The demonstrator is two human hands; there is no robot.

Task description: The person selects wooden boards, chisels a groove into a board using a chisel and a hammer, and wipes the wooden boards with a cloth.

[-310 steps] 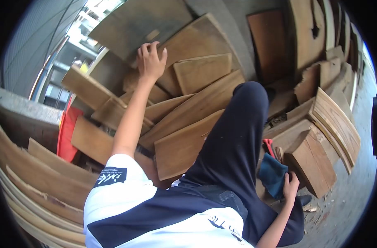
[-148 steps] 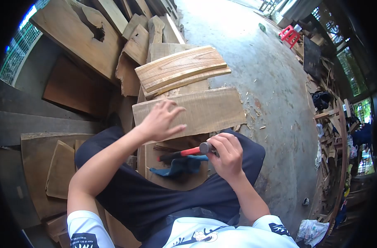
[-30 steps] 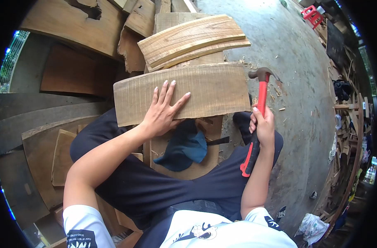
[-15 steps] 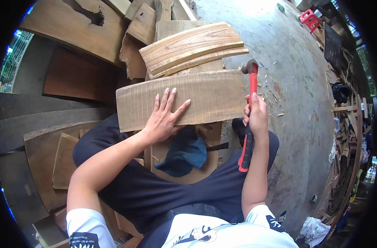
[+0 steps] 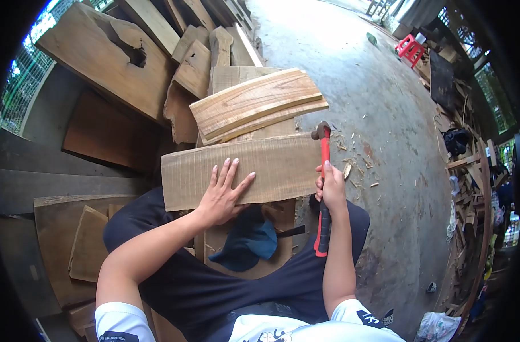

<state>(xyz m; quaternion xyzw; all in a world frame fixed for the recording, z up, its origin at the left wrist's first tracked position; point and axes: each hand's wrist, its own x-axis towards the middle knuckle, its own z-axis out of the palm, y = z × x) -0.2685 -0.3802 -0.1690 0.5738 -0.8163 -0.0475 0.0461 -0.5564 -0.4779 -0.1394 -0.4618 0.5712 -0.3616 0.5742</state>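
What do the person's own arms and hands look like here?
The left hand and right hand are ungloved, with five-fingered human shape and bare wrists. The forearms are uncovered below short white sleeves, each bearing a black patch with white markings.

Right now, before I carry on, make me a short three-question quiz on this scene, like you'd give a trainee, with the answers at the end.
1. Multiple choice: where does the left hand rest?
A. On the floor
B. On the board
C. On the stool

2. True or false: the right hand holds the hammer by its head.

3. Fill in the colour: the crumpled cloth is ____.

Key:
1. B, with the fingers spread.
2. False; it grips the handle.
3. Blue.
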